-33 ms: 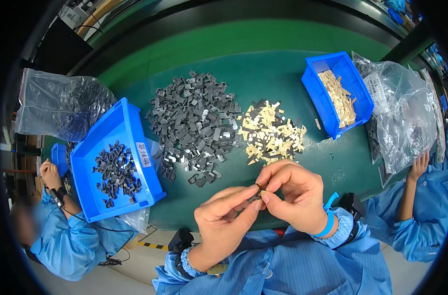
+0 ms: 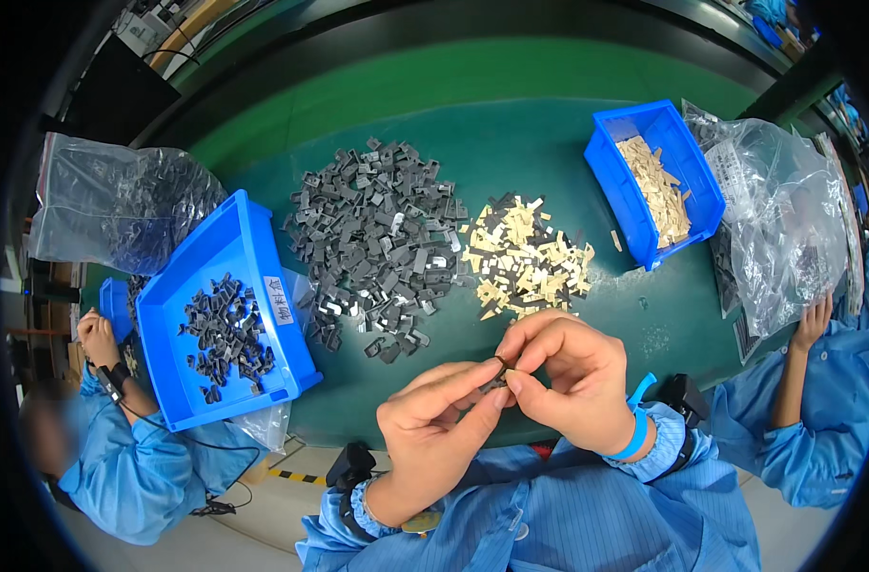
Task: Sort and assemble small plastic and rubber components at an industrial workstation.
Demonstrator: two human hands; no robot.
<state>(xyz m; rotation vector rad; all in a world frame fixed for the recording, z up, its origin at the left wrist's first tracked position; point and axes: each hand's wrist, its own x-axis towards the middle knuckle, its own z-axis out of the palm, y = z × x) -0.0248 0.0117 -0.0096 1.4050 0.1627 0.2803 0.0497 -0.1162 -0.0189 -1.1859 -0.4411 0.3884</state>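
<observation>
My left hand and my right hand meet just in front of the piles. Between the thumb and fingertips of both hands is a small dark plastic part, mostly covered by the fingers. Beyond them lies a heap of dark grey plastic pieces, shaped like little clips. To its right, nearer my right hand, is a smaller heap of cream and black strips.
A blue bin with dark parts stands at left, beside a clear bag. At right are a blue bin of tan strips and another clear bag. Co-workers' hands, one left and one right, show at the sides.
</observation>
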